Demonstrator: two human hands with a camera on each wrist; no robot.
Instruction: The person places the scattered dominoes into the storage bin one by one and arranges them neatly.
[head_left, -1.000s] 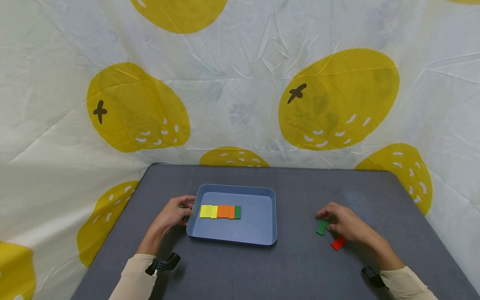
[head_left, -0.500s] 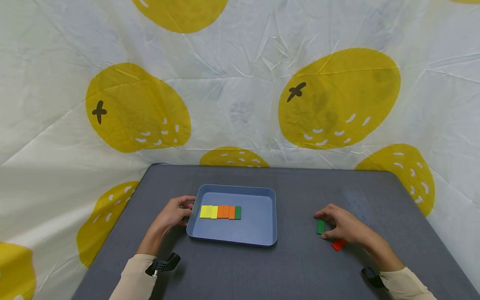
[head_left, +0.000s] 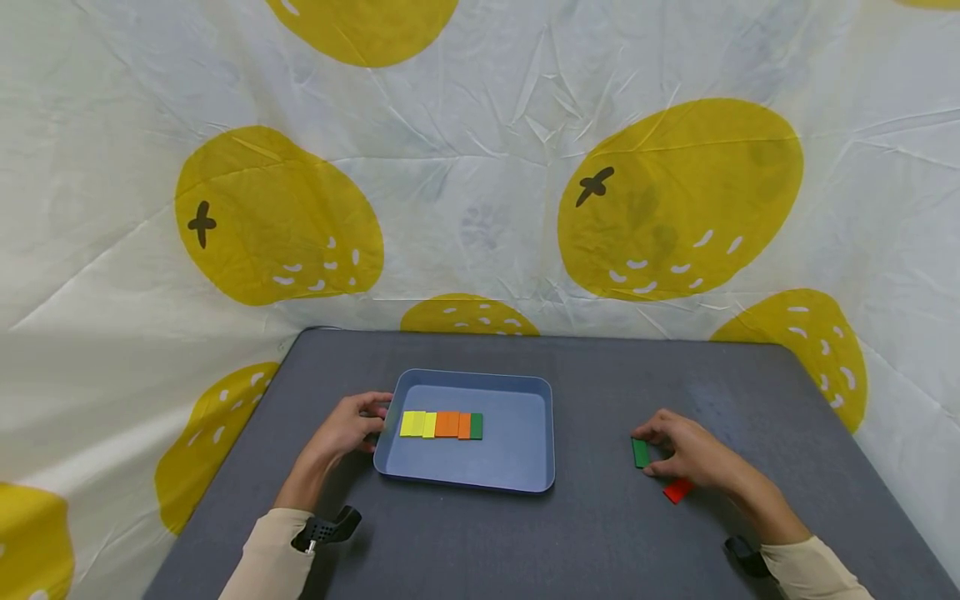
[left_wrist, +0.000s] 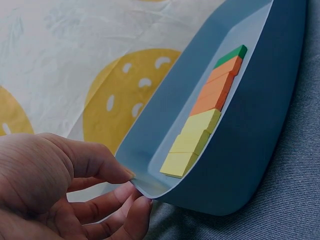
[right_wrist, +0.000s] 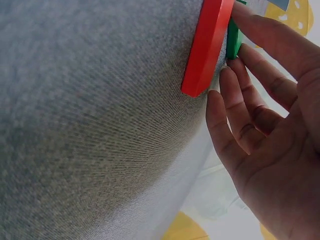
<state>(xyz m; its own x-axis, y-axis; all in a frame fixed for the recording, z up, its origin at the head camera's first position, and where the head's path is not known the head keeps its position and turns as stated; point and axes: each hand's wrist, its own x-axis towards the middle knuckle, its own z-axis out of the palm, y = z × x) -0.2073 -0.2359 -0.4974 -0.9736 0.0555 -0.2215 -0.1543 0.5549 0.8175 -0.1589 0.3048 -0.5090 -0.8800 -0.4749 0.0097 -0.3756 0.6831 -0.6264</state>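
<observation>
My left hand holds the left rim of a shallow blue tray, thumb and fingertips meeting at its edge in the left wrist view. Inside the tray, flat blocks lie side by side in a row: yellow blocks at the left, orange blocks in the middle, one green block at the right end. To the right of the tray, my right hand pinches another green block by its two ends, between thumb and fingers. Under this hand a red block lies on the table.
The dark grey table carries the tray left of its middle. Behind it and at the sides hangs a white curtain with big yellow fruit prints. Black straps with wrist cameras sit on both wrists.
The green block at my right hand has turned from slanted to nearly straight, and thumb and fingers have spread to its ends. My left hand and the tray stay put.
</observation>
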